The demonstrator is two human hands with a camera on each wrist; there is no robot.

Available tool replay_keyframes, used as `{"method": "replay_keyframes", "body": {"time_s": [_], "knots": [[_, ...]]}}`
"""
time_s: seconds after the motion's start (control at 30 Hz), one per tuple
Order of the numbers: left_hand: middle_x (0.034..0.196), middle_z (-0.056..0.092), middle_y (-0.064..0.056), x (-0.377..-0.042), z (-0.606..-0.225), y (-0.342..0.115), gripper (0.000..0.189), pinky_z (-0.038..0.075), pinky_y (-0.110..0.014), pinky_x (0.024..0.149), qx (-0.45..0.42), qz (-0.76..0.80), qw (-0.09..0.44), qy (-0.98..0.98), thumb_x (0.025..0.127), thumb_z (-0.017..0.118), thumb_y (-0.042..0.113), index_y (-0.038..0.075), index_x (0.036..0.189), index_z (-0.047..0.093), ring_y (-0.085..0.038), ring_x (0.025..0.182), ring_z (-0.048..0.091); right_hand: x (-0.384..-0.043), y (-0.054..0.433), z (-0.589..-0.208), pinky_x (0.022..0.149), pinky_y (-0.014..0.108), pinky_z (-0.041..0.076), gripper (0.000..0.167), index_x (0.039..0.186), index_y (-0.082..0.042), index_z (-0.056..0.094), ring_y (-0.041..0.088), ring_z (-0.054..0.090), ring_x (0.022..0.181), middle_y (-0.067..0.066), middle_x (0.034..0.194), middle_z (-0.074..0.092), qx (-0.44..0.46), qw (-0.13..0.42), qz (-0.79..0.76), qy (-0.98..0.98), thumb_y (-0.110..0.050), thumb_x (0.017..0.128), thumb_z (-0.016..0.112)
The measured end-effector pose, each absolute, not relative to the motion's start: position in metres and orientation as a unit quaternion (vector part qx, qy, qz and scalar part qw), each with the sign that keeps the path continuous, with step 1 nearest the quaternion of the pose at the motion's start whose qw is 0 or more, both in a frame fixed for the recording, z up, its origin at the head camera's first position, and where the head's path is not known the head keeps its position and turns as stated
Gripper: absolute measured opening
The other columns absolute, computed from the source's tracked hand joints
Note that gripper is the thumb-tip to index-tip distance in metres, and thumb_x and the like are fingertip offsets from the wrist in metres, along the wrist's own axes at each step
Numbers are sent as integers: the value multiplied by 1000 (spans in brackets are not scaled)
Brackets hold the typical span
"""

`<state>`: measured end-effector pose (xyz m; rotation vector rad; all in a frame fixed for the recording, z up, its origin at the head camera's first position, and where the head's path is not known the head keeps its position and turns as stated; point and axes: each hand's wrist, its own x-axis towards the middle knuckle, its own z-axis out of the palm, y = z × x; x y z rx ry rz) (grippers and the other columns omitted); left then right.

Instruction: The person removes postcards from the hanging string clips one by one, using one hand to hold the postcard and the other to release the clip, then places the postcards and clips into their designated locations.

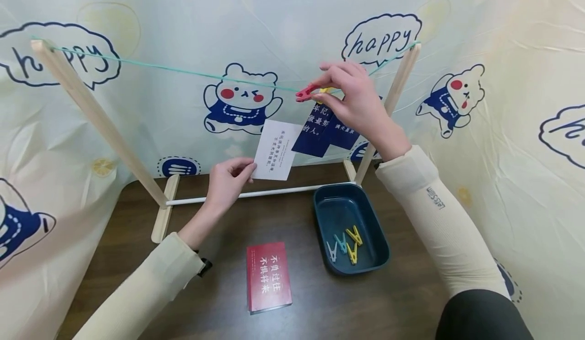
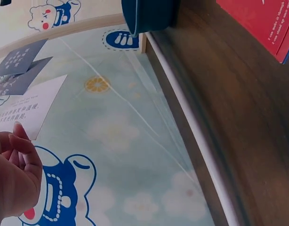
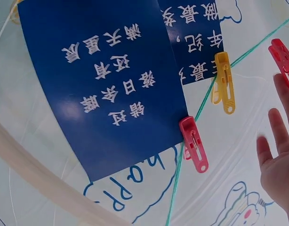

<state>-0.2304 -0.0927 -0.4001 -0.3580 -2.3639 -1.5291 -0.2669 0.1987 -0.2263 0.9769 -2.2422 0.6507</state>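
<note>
My left hand (image 1: 230, 180) pinches the lower left corner of a white card (image 1: 274, 152) with printed lettering, tilted below the green string (image 1: 173, 69). In my right hand (image 1: 354, 96), thumb and fingers pinch a red clothespin (image 1: 306, 93) close to the string. Two dark blue cards (image 3: 107, 89) with white writing hang beside the white card. A yellow clothespin (image 3: 224, 82) fastens one to the string, and another red clothespin (image 3: 194, 143) fastens the other. In the head view, my right hand hides part of these cards and the string.
A wooden frame (image 1: 102, 126) carries the string between its posts, with a white rod (image 1: 279, 191) along the bottom. On the brown table, a dark blue basin (image 1: 320, 218) contains several clothespins (image 1: 352, 253). Left of it lies a stack of red cards (image 1: 269, 276).
</note>
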Motion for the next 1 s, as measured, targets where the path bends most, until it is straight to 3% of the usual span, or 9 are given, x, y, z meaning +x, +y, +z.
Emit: {"method": "replay_keyframes", "body": {"time_s": [0.13, 0.23, 0.73, 1.0], "knots": [[90, 75, -13, -222, -402, -93, 18, 50, -17, 60, -116, -532, 144, -827, 99, 73, 15, 4, 112, 80, -16, 68, 65, -261, 205, -232, 94, 42, 39, 23, 111, -3, 72, 31, 54, 109, 16, 113, 72, 361, 311, 237, -847, -17, 93, 79], [88, 75, -13, -216, -403, -92, 18, 51, -18, 59, -105, -532, 134, -829, 99, 73, 15, 4, 112, 80, -17, 68, 65, -256, 211, -238, 88, 41, 39, 24, 113, -2, 72, 31, 52, 102, 16, 109, 71, 360, 309, 237, -848, -15, 94, 79], [77, 71, -11, -197, -414, -100, 17, 56, -27, 55, -87, -543, 110, -828, 99, 73, 16, 5, 112, 78, -26, 60, 63, -239, 230, -279, 79, 38, 39, 26, 115, -6, 74, 25, 54, 98, 12, 106, 70, 361, 267, 232, -863, -13, 91, 81], [78, 72, -12, -187, -425, -105, 18, 56, -24, 56, -76, -552, 95, -825, 99, 73, 13, 3, 114, 77, -20, 58, 64, -231, 236, -307, 80, 39, 43, 25, 114, -6, 74, 25, 54, 97, 12, 107, 70, 358, 232, 239, -872, -13, 91, 81]]}}
